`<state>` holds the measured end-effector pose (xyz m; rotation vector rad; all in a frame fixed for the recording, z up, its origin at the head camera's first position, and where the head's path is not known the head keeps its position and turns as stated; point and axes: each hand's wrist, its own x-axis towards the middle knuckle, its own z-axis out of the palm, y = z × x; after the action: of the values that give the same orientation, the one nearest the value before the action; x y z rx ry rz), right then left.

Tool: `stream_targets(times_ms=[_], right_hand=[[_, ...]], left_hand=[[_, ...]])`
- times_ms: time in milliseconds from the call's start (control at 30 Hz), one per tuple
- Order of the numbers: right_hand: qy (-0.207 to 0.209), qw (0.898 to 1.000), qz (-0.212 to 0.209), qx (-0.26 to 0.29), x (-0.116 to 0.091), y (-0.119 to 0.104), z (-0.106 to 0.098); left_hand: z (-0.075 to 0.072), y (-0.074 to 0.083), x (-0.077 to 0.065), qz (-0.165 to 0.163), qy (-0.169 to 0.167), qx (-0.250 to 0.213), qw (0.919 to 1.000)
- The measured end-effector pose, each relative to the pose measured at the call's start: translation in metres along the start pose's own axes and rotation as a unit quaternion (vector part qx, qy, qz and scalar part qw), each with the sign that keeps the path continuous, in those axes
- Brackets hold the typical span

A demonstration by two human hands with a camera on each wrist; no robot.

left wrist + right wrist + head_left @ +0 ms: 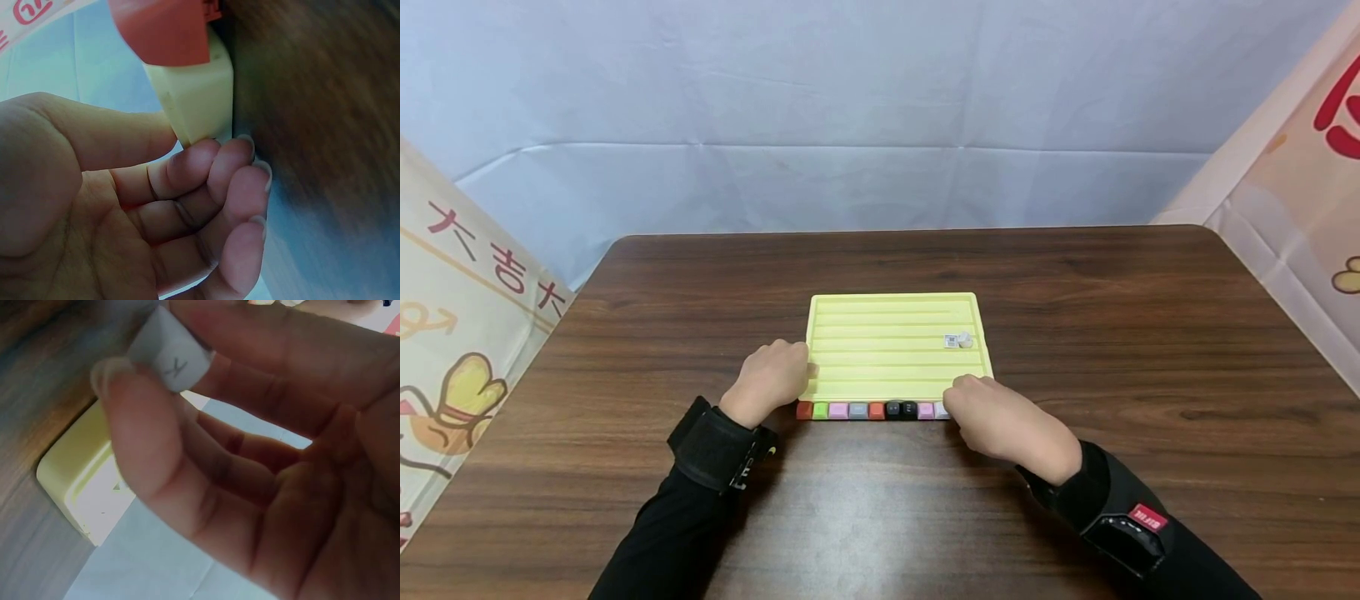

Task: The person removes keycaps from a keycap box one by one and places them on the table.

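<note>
A pale yellow ridged board (895, 346) lies on the table, with a row of coloured keycaps (858, 411) along its near edge. My left hand (771, 372) grips the board's left side; in the left wrist view its thumb and curled fingers (240, 194) are at the edge, beside a red keycap (165, 31). Over the board's near right corner, my right hand (1000, 421) pinches a white keycap (178, 362) between thumb and fingertip. A dark letter shows on that keycap. The board's corner (69, 469) appears behind the fingers in the right wrist view.
A small printed label (951, 341) and a little whitish piece (966, 339) are on the board's right part. The brown wooden table (1112, 317) extends around it. A pale cloth (850, 108) hangs behind, with printed cloths (467, 358) at the sides.
</note>
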<state>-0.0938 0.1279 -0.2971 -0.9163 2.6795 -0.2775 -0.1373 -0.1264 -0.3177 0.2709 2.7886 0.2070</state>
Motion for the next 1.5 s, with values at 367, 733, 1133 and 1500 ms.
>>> stream_targets(times_ms=[367, 733, 1133, 1500], right_hand=[[0.007, 1.0, -0.015, -0.019, -0.003, -0.001, 0.006], [0.025, 1.0, -0.016, -0.008, -0.002, 0.0, 0.009], [-0.022, 0.998, 0.048, 0.042, -0.001, 0.001, -0.002], [-0.054, 0.996, 0.066, 0.035, 0.001, 0.003, -0.002]], left_hand=[[0.0, 0.0, -0.001, -0.002, -0.003, -0.004, 1.0], [-0.001, 0.0, -0.002, 0.009, 0.006, -0.009, 0.9999], [-0.001, 0.0, -0.002, 0.002, 0.0, -0.006, 1.0], [0.0, 0.0, -0.002, 0.004, 0.001, -0.008, 1.0]])
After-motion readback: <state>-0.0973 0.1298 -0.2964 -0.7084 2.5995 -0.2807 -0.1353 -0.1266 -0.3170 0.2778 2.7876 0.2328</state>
